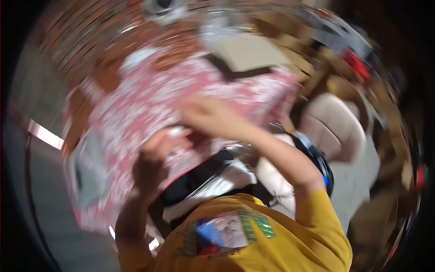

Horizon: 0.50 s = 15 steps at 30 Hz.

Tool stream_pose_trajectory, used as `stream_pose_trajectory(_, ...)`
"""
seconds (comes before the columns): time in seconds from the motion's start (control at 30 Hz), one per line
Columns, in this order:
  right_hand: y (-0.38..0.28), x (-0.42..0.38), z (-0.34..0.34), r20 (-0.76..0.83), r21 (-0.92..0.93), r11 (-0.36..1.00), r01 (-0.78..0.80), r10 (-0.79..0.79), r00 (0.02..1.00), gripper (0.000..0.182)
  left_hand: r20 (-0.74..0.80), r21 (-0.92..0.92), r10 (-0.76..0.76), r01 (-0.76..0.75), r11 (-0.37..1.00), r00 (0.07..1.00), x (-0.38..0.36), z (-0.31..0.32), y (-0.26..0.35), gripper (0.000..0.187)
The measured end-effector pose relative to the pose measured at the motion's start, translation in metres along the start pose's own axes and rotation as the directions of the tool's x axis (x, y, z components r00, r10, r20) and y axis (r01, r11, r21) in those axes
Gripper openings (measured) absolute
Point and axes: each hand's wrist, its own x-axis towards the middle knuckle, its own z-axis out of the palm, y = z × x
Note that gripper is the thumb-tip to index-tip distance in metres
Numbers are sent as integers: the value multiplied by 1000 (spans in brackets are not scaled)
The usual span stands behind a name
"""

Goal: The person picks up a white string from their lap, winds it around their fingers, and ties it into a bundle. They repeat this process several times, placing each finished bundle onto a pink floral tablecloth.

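head view: heavily motion-blurred fisheye, looking down at person's own torso in yellow shirt (272, 240) at bottom centre.
cloth: pink-and-white patterned fabric (149, 109) spreading across centre and left of frame, draping down toward lower left; what it's lying on is too blurred to tell.
left hand (152, 165): sitting centre-left, fingers curling at the fabric's lower edge; looks like it's pinching the cloth plus something small and white, but blur is hiding whether the grip is really clenched — can't tell.
right hand (206, 115): reaching up to centre, resting on top of the fabric; grip state can't tell either.
handling (judgement): fabric is looking light, soft, floppy, not fragile; it's sagging wherever unsupported, so taking it at an edge or corner w/ both hands apart is prob. best; a bunched mid-section would be slipping.
nearby: beige cushioned seat (335, 127) at right; black-and-white item (213, 179) below the hands, btw cloth and torso, unclear what it is.
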Motion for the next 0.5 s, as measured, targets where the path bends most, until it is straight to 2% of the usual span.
stream_pose_trajectory(0.03, -5, -2, -2, -31, 19, 1000, 5, -4, 1000, 19, 173, -611, -419, 431, 664, 891, 5, -6, 7, 26)
stream_pose_trajectory(0.07, 2, -2, -2, -94, -87, 994, 65, -73, 993, 18, 203, -803, -358, 364, 472, 911, 0, 4, -14, 27)
stream_pose_trajectory(0.1, 0, -4, -2, -70, 5, 999, 53, -52, 996, 16, 257, -856, -447, 416, 307, 857, 2, 8, -11, 29)
stream_pose_trajectory(0.13, 3, -7, -3, -35, 90, 994, 56, -53, 998, 20, 242, -869, -426, 391, 305, 871, 0, 9, -12, 29)
stream_pose_trajectory(0.2, 0, -9, 4, 19, 87, 974, 210, -213, 977, 25, 240, -901, -352, 343, 268, 905, -3, 11, -18, 31)
stream_pose_trajectory(0.23, -11, -10, 0, 105, -70, 978, 198, -190, 976, 27, 238, -900, -360, 344, 267, 902, -5, 9, -18, 31)
stream_pose_trajectory(0.3, -12, -5, 3, 133, -131, 960, 248, -231, 964, 24, 324, -904, -369, 400, 149, 871, -5, 7, -17, 32)
stream_pose_trajectory(0.33, -12, -4, 4, 163, -194, 934, 300, -271, 949, 22, 346, -892, -352, 421, 163, 870, -5, 7, -19, 33)
stream_pose_trajectory(0.37, -12, -4, 5, 166, -193, 934, 300, -270, 948, 22, 345, -893, -354, 420, 161, 869, -6, 6, -19, 33)
stream_pose_trajectory(0.47, -13, -6, 7, 134, -141, 982, 124, -105, 985, 19, 355, -889, -356, 429, 157, 865, -7, 6, -18, 34)
stream_pose_trajectory(0.5, -13, -6, 7, 133, -141, 983, 120, -102, 986, 19, 359, -889, -362, 433, 149, 860, -9, 8, -20, 33)
